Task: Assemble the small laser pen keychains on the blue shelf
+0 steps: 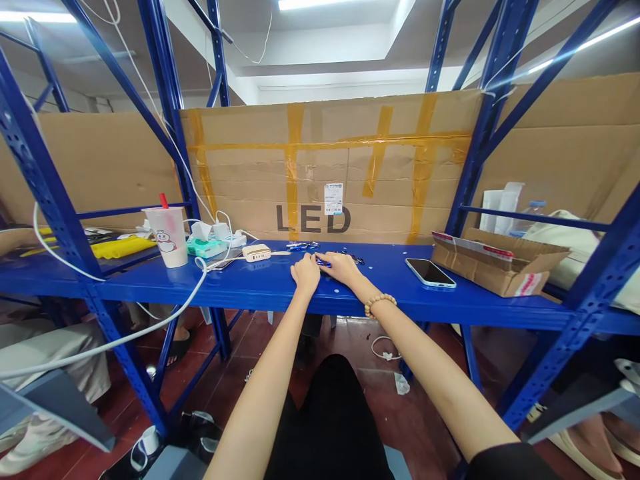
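Observation:
Close together above the blue shelf top (pixel 240 283), both my hands have their fingers closed at a small shiny blue piece (pixel 324 263). My left hand (pixel 305 273) grips it from the left, knuckles up. From the other side my right hand (pixel 341 268) meets it, fingers bent over it; a beaded bracelet (pixel 380 304) circles that wrist. The piece is too small and covered to name. Just behind the hands lie several small blue and silver pieces (pixel 303 246). Some small dark pieces (pixel 357 259) lie beyond my right hand.
Left of my hands are a white power strip (pixel 257 253), a tissue pack (pixel 206 247) and a cup with a red straw (pixel 169 237). To the right are a phone (pixel 431 273) and an open cardboard box (pixel 500 263). A cardboard panel (pixel 240 187) stands behind. Another person sits left.

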Demonstrator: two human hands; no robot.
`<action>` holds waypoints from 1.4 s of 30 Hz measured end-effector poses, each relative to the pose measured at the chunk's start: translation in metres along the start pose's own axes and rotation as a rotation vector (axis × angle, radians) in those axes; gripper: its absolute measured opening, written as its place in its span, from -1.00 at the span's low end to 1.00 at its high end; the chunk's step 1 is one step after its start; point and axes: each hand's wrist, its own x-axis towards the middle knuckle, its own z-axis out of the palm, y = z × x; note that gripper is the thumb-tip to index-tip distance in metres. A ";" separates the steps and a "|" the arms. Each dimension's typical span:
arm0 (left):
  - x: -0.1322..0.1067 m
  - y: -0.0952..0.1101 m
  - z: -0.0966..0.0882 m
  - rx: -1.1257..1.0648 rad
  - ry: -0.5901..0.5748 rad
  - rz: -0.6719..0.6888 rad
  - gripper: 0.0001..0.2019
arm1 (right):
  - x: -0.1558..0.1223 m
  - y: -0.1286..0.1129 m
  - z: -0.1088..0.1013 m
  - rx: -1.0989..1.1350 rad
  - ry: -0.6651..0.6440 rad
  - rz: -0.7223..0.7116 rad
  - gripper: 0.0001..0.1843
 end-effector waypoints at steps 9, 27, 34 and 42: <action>0.009 -0.008 0.007 -0.204 0.044 0.035 -0.73 | -0.003 -0.001 -0.004 -0.048 0.038 -0.002 -0.65; 0.019 -0.016 0.019 -0.488 0.048 0.107 -0.76 | -0.001 0.006 -0.001 -0.025 0.092 0.059 -0.69; 0.017 -0.017 0.017 -0.425 0.047 0.142 -0.75 | -0.003 0.007 -0.002 -0.032 0.085 0.064 -0.69; 0.018 -0.018 0.019 -0.359 0.003 0.211 -0.74 | -0.004 0.008 0.001 -0.063 0.016 0.038 -0.73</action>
